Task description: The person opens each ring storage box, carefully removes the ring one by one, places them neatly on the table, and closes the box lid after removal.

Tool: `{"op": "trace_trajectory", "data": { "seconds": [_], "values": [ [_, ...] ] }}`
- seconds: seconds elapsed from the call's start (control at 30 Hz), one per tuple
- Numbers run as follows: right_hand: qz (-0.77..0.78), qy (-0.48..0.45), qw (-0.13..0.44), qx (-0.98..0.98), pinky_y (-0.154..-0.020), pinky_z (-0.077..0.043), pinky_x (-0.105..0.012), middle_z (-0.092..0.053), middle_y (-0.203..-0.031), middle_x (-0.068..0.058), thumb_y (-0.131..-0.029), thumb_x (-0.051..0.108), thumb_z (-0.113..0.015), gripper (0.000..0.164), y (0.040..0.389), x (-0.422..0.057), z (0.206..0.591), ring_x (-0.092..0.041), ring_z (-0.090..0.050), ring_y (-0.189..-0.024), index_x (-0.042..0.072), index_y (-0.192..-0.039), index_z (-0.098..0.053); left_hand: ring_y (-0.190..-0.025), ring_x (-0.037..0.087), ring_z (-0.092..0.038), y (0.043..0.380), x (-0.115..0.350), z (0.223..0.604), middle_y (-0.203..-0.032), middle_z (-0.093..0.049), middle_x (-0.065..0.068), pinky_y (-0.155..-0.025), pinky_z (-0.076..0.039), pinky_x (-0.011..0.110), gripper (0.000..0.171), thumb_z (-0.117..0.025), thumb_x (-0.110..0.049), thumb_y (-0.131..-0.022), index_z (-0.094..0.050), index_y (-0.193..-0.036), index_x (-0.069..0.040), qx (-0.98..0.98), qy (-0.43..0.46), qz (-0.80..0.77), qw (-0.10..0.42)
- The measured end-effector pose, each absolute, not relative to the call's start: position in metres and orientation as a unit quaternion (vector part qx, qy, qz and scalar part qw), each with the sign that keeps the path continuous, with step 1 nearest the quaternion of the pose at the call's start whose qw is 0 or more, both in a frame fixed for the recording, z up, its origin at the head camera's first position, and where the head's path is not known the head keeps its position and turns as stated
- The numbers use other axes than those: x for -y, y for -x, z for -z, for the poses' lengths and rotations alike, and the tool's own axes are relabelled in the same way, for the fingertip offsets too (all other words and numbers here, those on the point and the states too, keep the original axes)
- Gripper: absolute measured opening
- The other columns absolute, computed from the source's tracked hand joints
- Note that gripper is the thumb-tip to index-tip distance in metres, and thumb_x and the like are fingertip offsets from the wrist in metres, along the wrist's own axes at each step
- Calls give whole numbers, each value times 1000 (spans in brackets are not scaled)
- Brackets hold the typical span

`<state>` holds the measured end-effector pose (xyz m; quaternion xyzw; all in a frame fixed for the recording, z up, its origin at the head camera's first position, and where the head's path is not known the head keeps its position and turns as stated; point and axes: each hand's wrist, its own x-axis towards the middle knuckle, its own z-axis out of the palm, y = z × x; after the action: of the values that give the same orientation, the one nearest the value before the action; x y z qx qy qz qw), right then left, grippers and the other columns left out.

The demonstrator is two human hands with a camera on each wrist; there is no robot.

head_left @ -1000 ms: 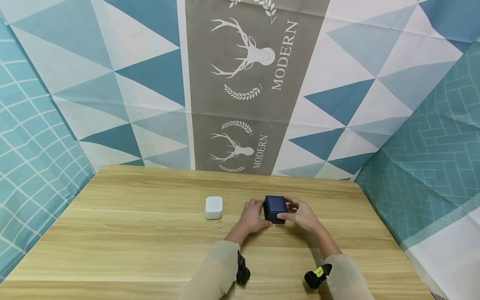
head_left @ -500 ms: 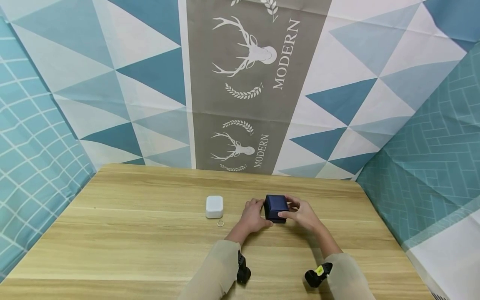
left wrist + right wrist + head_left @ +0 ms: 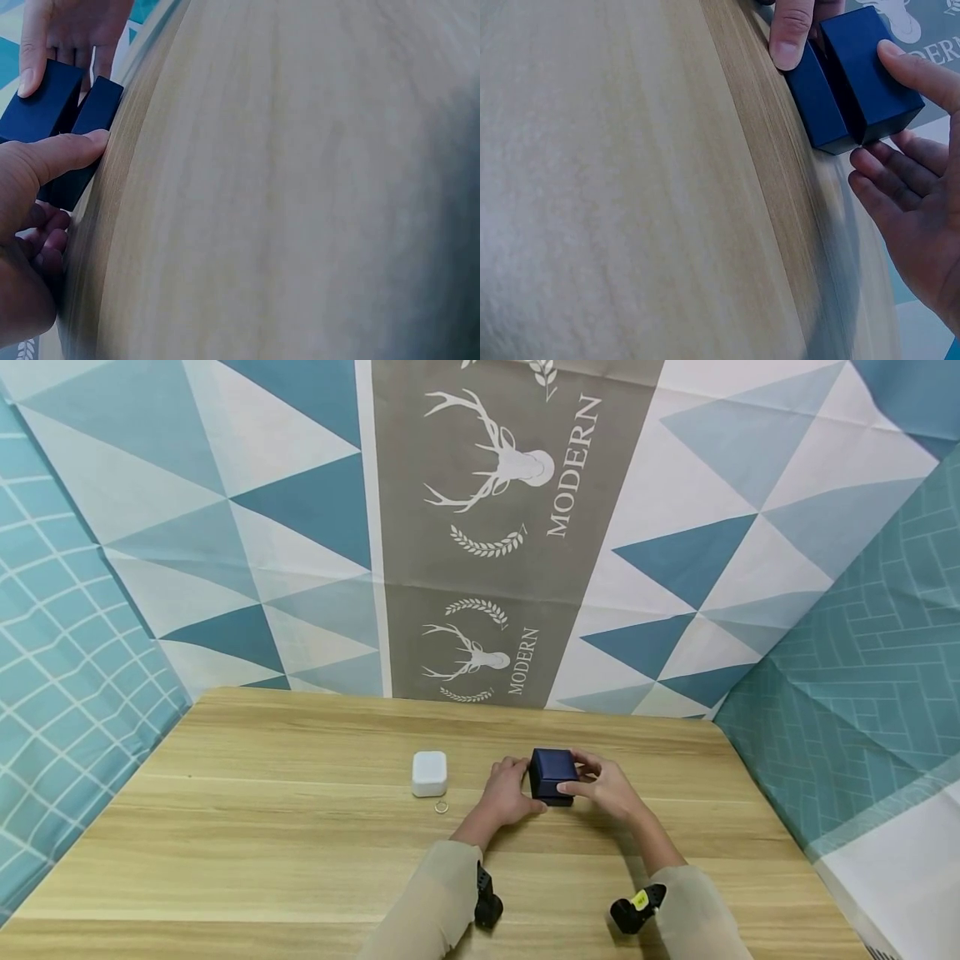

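Note:
A dark blue ring box (image 3: 555, 765) sits on the table between both hands. My left hand (image 3: 502, 795) grips its base from the left, thumb at the front and fingers behind. From the right, my right hand (image 3: 607, 792) holds the lid, its thumb pressed on the front face. Both wrist views show a narrow dark gap between the lid (image 3: 871, 71) and the base (image 3: 817, 101). The left thumb lies on the base (image 3: 99, 105) in the left wrist view. What the box contains is hidden.
A small white box (image 3: 430, 773) with rounded corners stands left of the hands. Just in front of it lies a thin ring (image 3: 441, 812). The wooden table (image 3: 262, 843) ends at a patterned wall covering (image 3: 315, 552) behind and hanging cloths at both sides.

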<state>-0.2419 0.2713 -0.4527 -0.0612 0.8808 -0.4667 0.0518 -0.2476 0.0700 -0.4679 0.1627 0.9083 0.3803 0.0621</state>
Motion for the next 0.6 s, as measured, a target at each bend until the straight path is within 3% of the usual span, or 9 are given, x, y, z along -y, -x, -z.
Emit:
{"op": "trace_trajectory", "data": {
  "seconds": [0.6],
  "values": [
    [463,65,48,-883,-90,-47,-39,-51,-135,-18,-79,30,-72,74,243,-273,454,-26,-56,-105,4,-140,-41,-119,29,-41,248,-70,467,-132,-48,13,-102,-40,41,80,-79,-29,-72,-43,-138,0,-909,-163,-378,60]
  ]
}}
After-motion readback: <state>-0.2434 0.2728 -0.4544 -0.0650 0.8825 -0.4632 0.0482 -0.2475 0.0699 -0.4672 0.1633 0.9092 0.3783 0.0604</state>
